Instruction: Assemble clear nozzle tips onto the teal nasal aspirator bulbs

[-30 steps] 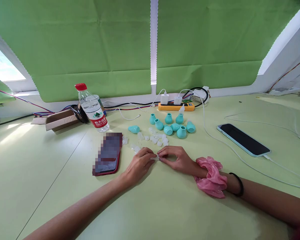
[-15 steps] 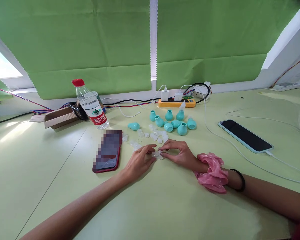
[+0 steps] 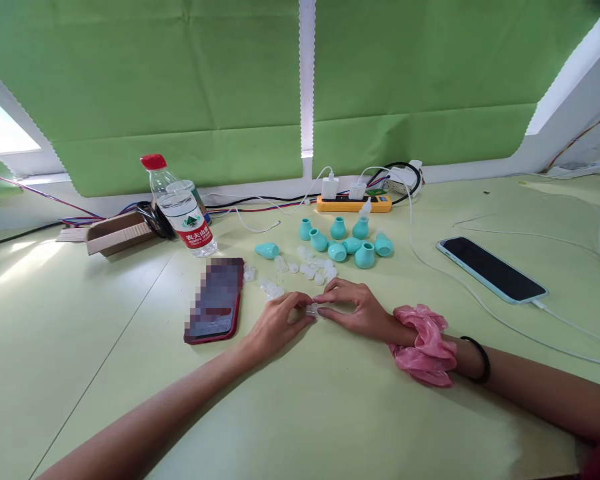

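Observation:
My left hand [image 3: 279,321] and my right hand [image 3: 355,309] meet fingertip to fingertip on the pale green table [image 3: 80,347]. Both pinch a small clear plastic piece [image 3: 312,309] between them. Just beyond the fingers lie several loose clear plastic pieces [image 3: 310,270]. Behind those stands a cluster of several teal rubber bulbs [image 3: 347,243], one lying apart at the left [image 3: 267,251]. A pink scrunchie [image 3: 423,343] and a black hair band [image 3: 477,360] sit on my right wrist.
A red-cased phone [image 3: 215,300] lies left of my hands. A water bottle [image 3: 180,208] and a cardboard box [image 3: 117,233] stand at the back left. A second phone [image 3: 490,268] lies on a white cable at the right. An orange power strip [image 3: 353,203] with chargers is at the back.
The view has tilted slightly, so everything sits a little higher. My fingers have shifted on the clear piece, which shows more between the fingertips than one second ago.

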Available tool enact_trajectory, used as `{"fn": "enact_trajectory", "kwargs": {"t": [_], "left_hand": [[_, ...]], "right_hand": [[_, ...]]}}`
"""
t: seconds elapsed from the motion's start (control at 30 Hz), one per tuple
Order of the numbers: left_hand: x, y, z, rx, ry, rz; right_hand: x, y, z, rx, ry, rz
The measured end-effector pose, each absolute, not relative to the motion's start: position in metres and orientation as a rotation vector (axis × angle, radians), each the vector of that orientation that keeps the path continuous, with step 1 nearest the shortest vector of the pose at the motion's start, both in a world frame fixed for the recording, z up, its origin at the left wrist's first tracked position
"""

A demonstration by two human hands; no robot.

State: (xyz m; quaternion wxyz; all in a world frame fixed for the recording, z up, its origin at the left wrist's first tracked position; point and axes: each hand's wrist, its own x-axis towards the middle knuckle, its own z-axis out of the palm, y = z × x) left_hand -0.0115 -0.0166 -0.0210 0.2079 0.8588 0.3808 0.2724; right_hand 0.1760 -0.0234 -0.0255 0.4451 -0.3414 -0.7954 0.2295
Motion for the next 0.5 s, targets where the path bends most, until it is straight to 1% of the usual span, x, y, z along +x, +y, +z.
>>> {"fn": "enact_trajectory", "kwargs": {"t": [0.13, 0.5], "left_hand": [[-0.0122, -0.0153, -0.0242, 2.423, 1.046, 0.809], [-0.0129, -0.0135, -0.0281, 2.477, 0.987, 0.85]], "right_hand": [[0.1769, -0.0226, -0.0285, -0.888, -1.984, 0.519], [0.1766, -0.0198, -0.0316, -0.728, -2.006, 0.518]]}}
